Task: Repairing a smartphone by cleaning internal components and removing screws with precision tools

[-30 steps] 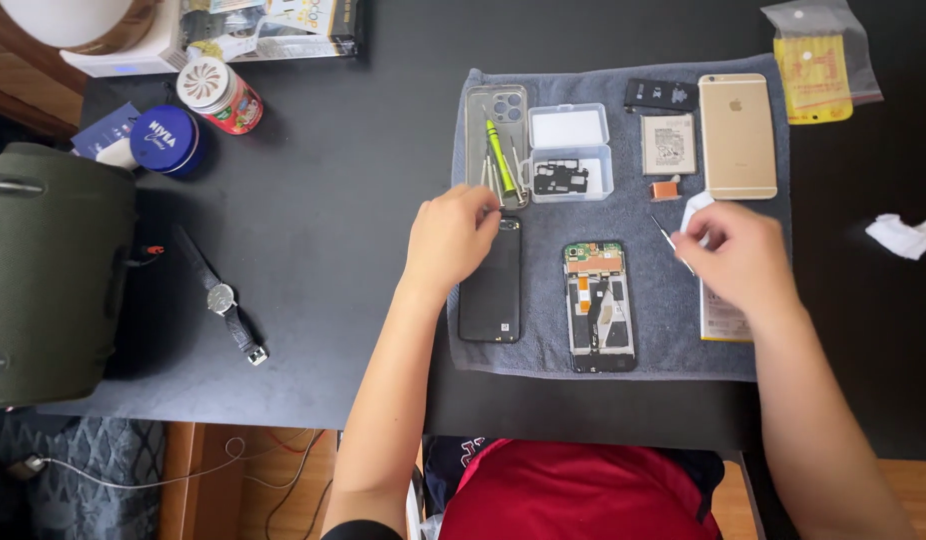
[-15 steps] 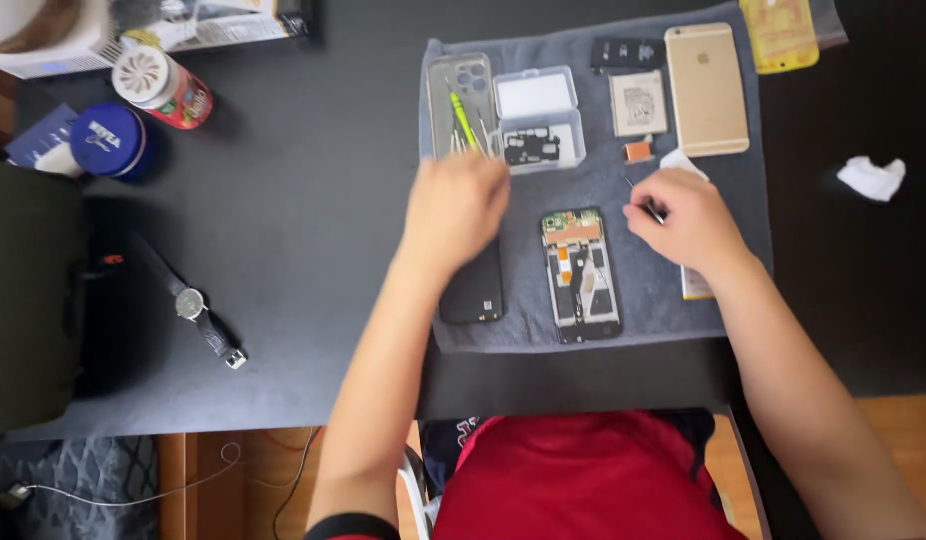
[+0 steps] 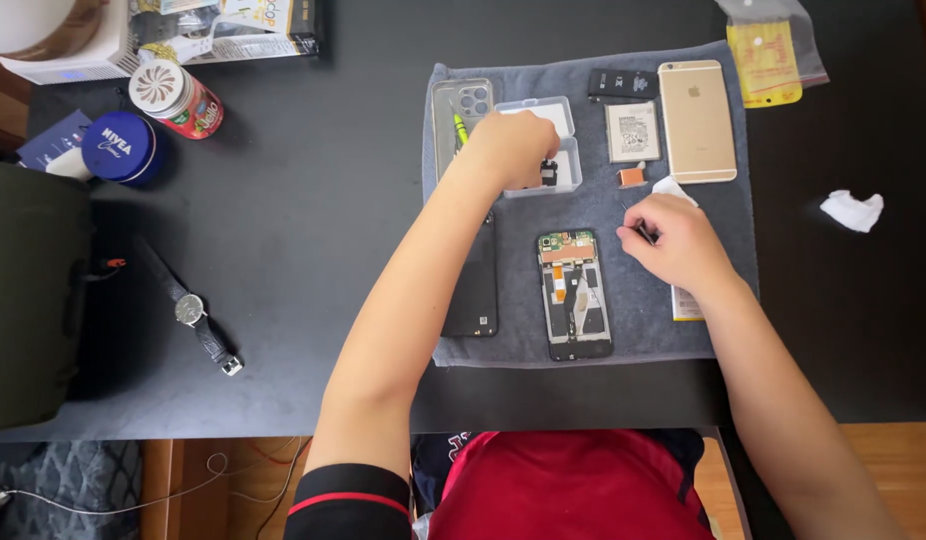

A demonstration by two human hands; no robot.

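mat (image 3: 583, 205): crowded, tray (image 3: 563, 120), battery (image 3: 633, 132), gold phone (image 3: 696, 120) along back edge | opened phone (image 3: 575, 295) mid-mat, narrow lane each side | left hand (image 3: 513, 148) over tray, forearm blocks black panel (image 3: 475, 290) | worktop (image 3: 313, 200) left of mat open up to watch (image 3: 191, 310) and tins (image 3: 123, 147) | right: tissue (image 3: 851, 210) only

The left hand (image 3: 515, 148) reaches forward on an outstretched bare forearm, fingers curled downward (knuckles up). The right hand (image 3: 675, 243) sits nearer the body, loosely fisted, fingertips pinched together, elbow bent.
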